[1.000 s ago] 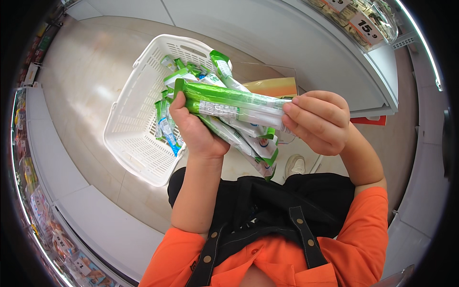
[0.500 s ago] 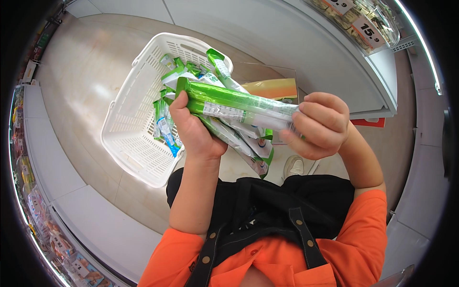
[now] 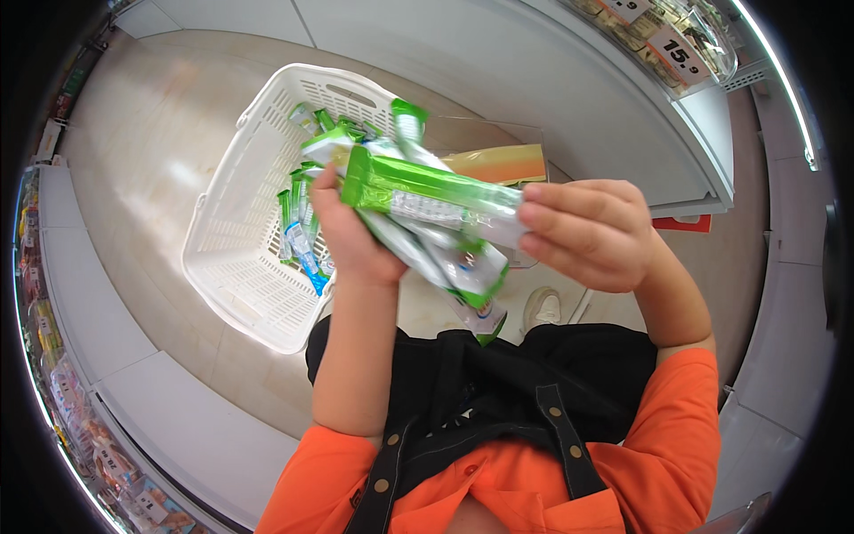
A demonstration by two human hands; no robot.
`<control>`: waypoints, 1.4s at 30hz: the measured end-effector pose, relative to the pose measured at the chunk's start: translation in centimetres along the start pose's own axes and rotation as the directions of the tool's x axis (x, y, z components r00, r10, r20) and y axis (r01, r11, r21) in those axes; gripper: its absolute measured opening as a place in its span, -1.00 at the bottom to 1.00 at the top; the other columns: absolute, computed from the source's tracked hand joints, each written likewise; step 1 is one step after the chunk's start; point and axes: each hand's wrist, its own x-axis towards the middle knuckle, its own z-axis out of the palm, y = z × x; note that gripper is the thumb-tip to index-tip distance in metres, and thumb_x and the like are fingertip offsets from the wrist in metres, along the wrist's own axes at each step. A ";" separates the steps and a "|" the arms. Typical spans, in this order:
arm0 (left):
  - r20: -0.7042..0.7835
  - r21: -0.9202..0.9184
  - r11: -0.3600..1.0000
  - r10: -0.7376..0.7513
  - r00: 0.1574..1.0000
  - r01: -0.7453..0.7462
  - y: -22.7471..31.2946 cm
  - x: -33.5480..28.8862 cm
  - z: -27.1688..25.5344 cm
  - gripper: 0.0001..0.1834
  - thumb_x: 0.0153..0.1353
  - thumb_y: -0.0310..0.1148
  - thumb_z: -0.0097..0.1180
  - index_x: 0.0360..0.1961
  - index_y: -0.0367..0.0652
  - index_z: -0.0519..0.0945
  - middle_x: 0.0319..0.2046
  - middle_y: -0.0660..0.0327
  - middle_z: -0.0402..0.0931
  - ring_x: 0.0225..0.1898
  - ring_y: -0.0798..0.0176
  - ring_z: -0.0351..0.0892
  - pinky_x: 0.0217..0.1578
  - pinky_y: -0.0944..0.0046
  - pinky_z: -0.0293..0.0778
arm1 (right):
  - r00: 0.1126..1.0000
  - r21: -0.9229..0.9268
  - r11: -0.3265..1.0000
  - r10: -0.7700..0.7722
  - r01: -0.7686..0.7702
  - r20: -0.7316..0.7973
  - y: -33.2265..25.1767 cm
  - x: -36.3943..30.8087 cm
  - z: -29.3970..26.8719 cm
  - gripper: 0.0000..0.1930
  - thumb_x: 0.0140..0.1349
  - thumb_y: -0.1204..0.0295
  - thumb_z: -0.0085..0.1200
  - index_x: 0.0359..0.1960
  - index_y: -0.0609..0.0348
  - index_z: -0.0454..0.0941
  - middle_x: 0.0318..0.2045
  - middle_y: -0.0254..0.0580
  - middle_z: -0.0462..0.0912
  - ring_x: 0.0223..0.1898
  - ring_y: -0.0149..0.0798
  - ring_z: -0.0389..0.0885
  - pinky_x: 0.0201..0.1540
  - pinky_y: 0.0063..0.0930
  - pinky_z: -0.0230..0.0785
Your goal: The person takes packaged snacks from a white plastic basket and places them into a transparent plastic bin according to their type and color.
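My left hand (image 3: pixel 349 233) grips a fanned bundle of long green-and-white packets (image 3: pixel 445 258) from below. On top of the bundle lies one more green packet (image 3: pixel 418 191), and my right hand (image 3: pixel 589 231) pinches its right end between the fingertips. Both hands are raised in front of my chest, above a white plastic basket (image 3: pixel 240 240) that stands on the floor. Several more green packets (image 3: pixel 298 222) lie inside the basket near its right wall.
A white freezer chest (image 3: pixel 551 98) curves across the top right, with a price tag on its rim. A low white shelf base (image 3: pixel 98 320) runs along the left. An orange-yellow flat box (image 3: pixel 498 165) lies behind the packets. My white shoe (image 3: pixel 543 309) shows on the beige floor.
The top packet has shifted slightly to the left across the bundle. Both hands stay close together above the basket.
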 end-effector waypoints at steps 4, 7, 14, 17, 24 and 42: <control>-0.303 0.158 0.957 0.281 0.910 -0.243 3.7 1.6 0.5 -0.66 0.17 -0.19 -0.30 -0.21 -0.18 0.41 -0.19 0.10 0.44 -0.14 0.11 0.45 -0.06 0.09 0.36 | 0.886 0.146 0.882 0.461 -0.449 -0.058 1.7 -2.5 -1.8 -0.82 -0.12 0.64 0.09 -0.41 0.19 0.59 -0.34 -0.20 0.61 -0.35 -0.30 0.58 -0.37 -0.55 0.39; -0.346 0.291 0.882 0.458 0.819 -0.371 5.4 1.2 2.0 -0.60 0.16 -0.16 -0.31 -0.12 -0.19 0.37 -0.09 0.09 0.38 -0.04 0.07 0.37 0.01 0.07 0.30 | 0.523 0.159 0.501 0.774 -0.851 0.358 4.0 -5.9 -1.6 -0.82 -0.12 0.61 0.15 -0.40 0.18 0.59 -0.49 -0.17 0.59 -0.46 -0.31 0.54 -0.38 -0.54 0.37; -0.351 0.293 0.893 0.433 0.830 -0.342 5.2 1.2 1.4 -0.57 0.14 -0.15 -0.27 -0.05 -0.18 0.34 -0.03 0.10 0.33 -0.01 0.07 0.34 0.02 0.06 0.27 | 0.026 -0.392 0.386 0.739 -0.835 0.673 1.5 -16.6 9.3 -0.76 -0.09 0.25 0.16 -0.40 0.09 0.57 -0.45 -0.09 0.57 -0.34 -0.04 0.52 -0.30 -0.21 0.36; -0.339 0.287 0.894 0.431 0.837 -0.344 5.1 0.9 1.4 -0.63 0.16 -0.19 -0.26 -0.13 -0.18 0.39 -0.10 0.11 0.39 -0.06 0.09 0.39 -0.01 0.07 0.32 | 0.021 -0.448 0.394 0.770 -0.802 0.638 -0.2 -18.9 11.7 -0.83 -0.06 0.30 0.12 -0.46 0.08 0.56 -0.45 -0.16 0.56 -0.31 -0.09 0.51 -0.33 -0.22 0.38; -0.378 0.252 0.904 0.421 0.824 -0.346 4.8 0.5 2.4 -0.65 0.18 -0.21 -0.28 -0.16 -0.20 0.41 -0.12 0.11 0.41 -0.07 0.10 0.40 -0.01 0.07 0.32 | 0.374 -0.499 0.687 0.716 -0.528 0.590 0.3 -21.1 13.2 -0.93 -0.10 0.44 0.00 -0.55 0.08 0.52 -0.47 -0.27 0.53 -0.31 -0.20 0.50 -0.40 -0.36 0.41; 0.285 0.046 0.992 -0.126 0.950 0.118 1.5 -0.8 0.4 -0.56 -0.07 -0.45 0.02 -0.07 -0.09 0.32 -0.12 -0.13 0.37 -0.11 -0.08 0.44 -0.13 0.02 0.46 | 0.886 0.161 0.871 0.460 -0.464 0.062 1.2 -2.1 4.2 -0.39 -0.26 0.28 0.31 -0.05 0.02 0.40 -0.07 -0.17 0.46 -0.16 -0.14 0.48 -0.20 -0.39 0.42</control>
